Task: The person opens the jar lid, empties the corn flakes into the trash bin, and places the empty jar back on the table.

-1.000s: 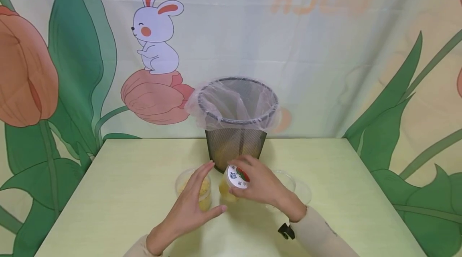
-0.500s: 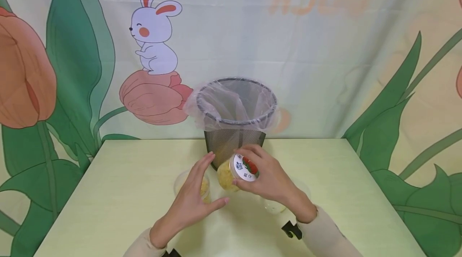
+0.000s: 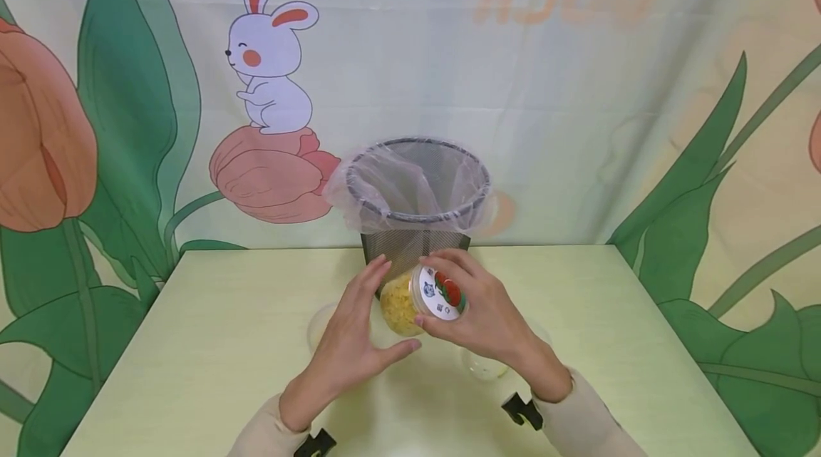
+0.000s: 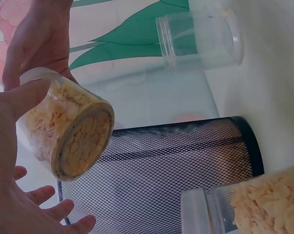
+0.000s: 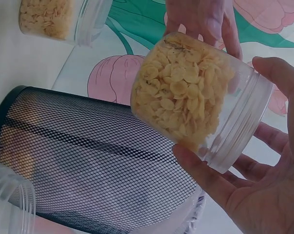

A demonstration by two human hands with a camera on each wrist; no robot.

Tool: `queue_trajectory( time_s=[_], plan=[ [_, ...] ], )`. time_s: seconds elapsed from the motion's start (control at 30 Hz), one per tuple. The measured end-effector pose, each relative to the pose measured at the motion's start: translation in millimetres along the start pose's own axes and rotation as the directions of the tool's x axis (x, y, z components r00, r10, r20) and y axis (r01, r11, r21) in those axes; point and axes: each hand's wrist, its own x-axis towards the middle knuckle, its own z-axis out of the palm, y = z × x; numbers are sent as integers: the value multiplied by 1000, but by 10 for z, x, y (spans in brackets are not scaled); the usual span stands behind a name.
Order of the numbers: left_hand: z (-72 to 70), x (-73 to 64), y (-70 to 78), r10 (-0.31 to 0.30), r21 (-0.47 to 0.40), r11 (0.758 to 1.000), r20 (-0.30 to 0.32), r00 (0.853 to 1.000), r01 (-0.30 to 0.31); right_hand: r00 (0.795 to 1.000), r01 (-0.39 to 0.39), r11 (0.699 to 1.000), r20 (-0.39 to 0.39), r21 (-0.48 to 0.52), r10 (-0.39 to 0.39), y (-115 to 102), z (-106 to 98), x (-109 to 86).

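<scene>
My right hand grips a clear jar by its lidded end, fingers on one side and thumb on the other. The jar is tipped on its side above the table, its base toward the left. Pale yellow flakes fill most of it. Its white lid bears a red and green print. My left hand is beside the jar's base, fingers spread and thumb apart, holding nothing. Behind that hand, mostly hidden in the head view, a second jar of flakes stands on the table.
A black mesh wastebasket with a translucent pinkish bag over its rim stands at the table's back edge. Under my right wrist, partly hidden, stands a see-through jar with no flakes showing. A printed curtain hangs behind the table.
My right hand has lifted the jar off the table area and tilted it further, its lid turning toward the right. My left hand has shifted slightly rightward and up, closer to the jar.
</scene>
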Motion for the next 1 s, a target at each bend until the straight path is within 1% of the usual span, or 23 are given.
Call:
queue_trajectory(
  time_s=[0.2,0.43,0.7,0.9,1.0],
  plan=[
    [23,76,66,45,4,999,-22,999,-45,1000,18,1000,-23,22,-18,-34,-14,6],
    [62,145,117,70,27,997,-54,996,-69,999,24,998,-41,54,-22,-87,-7,10],
    [103,201,105,117,108,988,-96,988,-106,999,11,998,-38,58,-9,-128,26,26],
    [134,218,89,119,129,986,-134,984,-102,999,5,998,-48,66,-2,-151,61,31],
    [146,220,85,129,128,986,-153,980,-109,999,7,998,-52,69,-3,-157,72,31]
  ],
)
